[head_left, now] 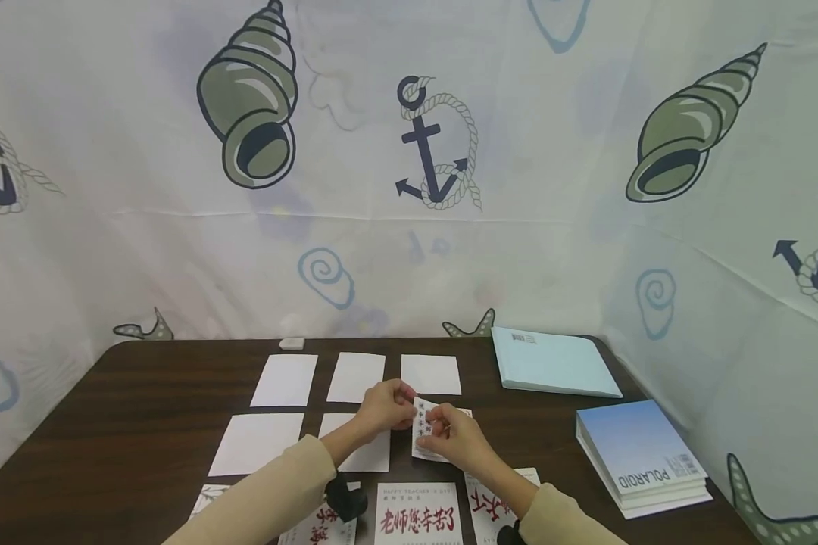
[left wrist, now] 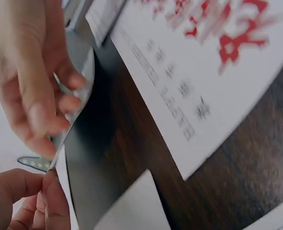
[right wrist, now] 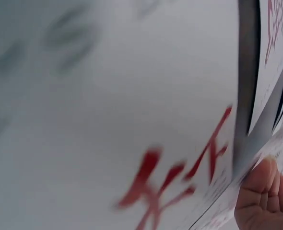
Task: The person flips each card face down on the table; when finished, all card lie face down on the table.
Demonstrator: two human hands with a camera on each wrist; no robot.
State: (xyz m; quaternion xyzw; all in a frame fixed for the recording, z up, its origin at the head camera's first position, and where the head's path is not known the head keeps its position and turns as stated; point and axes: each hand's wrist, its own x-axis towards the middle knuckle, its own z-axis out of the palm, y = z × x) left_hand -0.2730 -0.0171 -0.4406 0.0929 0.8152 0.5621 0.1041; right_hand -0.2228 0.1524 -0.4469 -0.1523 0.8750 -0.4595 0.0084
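Note:
Between both hands is a small white card point(head_left: 421, 428) with dark printed characters, tilted up off the dark table. My left hand point(head_left: 387, 406) pinches its upper left edge between thumb and fingers. My right hand point(head_left: 458, 435) lies over the card's printed face, its thumb and index fingertip apart. In the left wrist view the left hand point(left wrist: 29, 201) grips the card's edge low down, while the right hand point(left wrist: 33, 91) has loosely bent fingers close against the card. At the right wrist view's lower right edge, the right hand point(right wrist: 266, 199) shows bent fingers beside a printed card.
Several blank white cards point(head_left: 282, 378) lie in rows behind and left. Nearer me are cards with red lettering point(head_left: 419, 518), partly covered by my arms. A pale blue flat book point(head_left: 552, 367) and a thick POLAROID book point(head_left: 644, 446) lie at the right. A small white block point(head_left: 291, 344) sits at the back edge.

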